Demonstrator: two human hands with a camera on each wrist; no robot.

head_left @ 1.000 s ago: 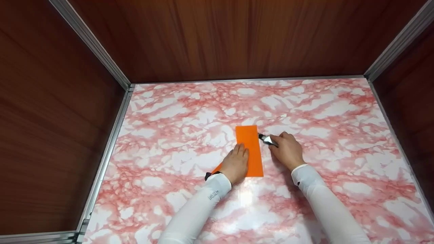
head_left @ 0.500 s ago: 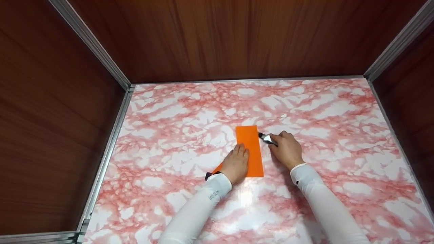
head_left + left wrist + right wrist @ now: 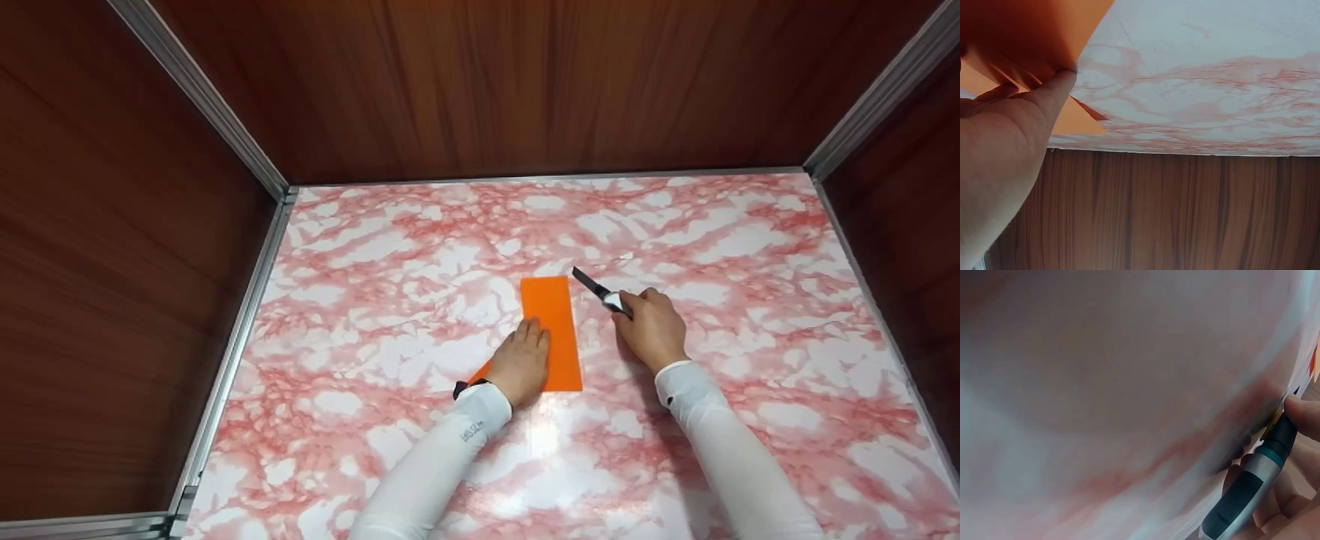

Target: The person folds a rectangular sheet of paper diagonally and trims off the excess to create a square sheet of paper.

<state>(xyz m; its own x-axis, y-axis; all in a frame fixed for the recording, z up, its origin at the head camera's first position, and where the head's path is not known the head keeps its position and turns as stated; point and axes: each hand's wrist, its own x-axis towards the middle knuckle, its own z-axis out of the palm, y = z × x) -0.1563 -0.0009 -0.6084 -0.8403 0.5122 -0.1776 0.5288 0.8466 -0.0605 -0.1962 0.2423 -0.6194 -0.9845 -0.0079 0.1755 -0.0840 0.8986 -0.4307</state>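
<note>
A folded sheet of orange paper (image 3: 562, 345) lies on the table, its long side running away from me. My left hand (image 3: 517, 364) rests on its left part, fingers straight and pressed down. In the left wrist view, the thumb (image 3: 1053, 93) lies against the raised paper (image 3: 1044, 28), and a lower layer shows beneath it. My right hand (image 3: 652, 326) grips a utility knife (image 3: 615, 302) to the right of the paper. The dark blade points up and left, its tip just beyond the paper's far right corner. In the right wrist view, fingers wrap the grey and black knife handle (image 3: 1241, 495).
The table (image 3: 360, 247) has a red and white marbled top. Dark wood panels (image 3: 480, 90) stand behind it and at both sides, with metal rails (image 3: 232, 337) along the edges. A tiny white scrap (image 3: 626, 256) lies beyond the right hand.
My right hand has drawn the knife back to the right, out from the paper's right edge, so the whole blade shows. The left hand and the paper have hardly moved.
</note>
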